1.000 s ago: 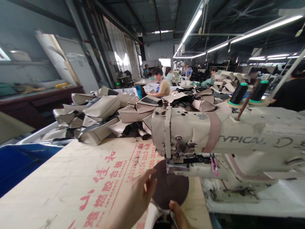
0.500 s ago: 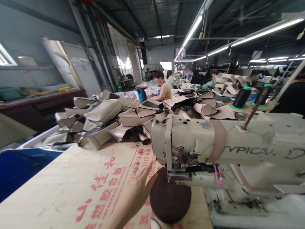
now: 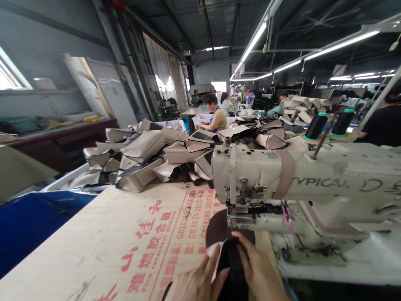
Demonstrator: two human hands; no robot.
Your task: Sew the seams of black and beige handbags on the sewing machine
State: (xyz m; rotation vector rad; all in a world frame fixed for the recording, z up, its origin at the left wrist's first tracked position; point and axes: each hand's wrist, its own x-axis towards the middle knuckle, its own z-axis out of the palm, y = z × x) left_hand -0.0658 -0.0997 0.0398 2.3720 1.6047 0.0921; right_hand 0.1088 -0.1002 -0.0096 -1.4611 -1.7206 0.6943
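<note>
At the bottom centre my left hand (image 3: 197, 276) is closed on the pale edge of a black-and-beige bag piece (image 3: 230, 263). My right hand (image 3: 258, 265) grips the dark side of the same piece, thumb and fingers bent over its edge. Much of the piece is hidden by both hands and cut off by the frame. Just beyond them, a dark brown round disc (image 3: 216, 230), like a coiled roll of tape, lies on the plywood board (image 3: 125, 234). The sewing machine's head (image 3: 228, 184) stands above and right of my hands, its needle area over the disc's edge.
Behind the board a heap of beige bag pieces (image 3: 142, 146) is piled high. Two black thread spools (image 3: 316, 125) stand on the machine's far side. A blue sheet (image 3: 40, 225) hangs at the left. A co-worker (image 3: 217, 117) sits beyond the heap.
My left hand, earlier reaching over the board beside the brown disc, has drawn back. Both hands now hold the bag piece at the bottom centre. The view has shifted slightly left.
</note>
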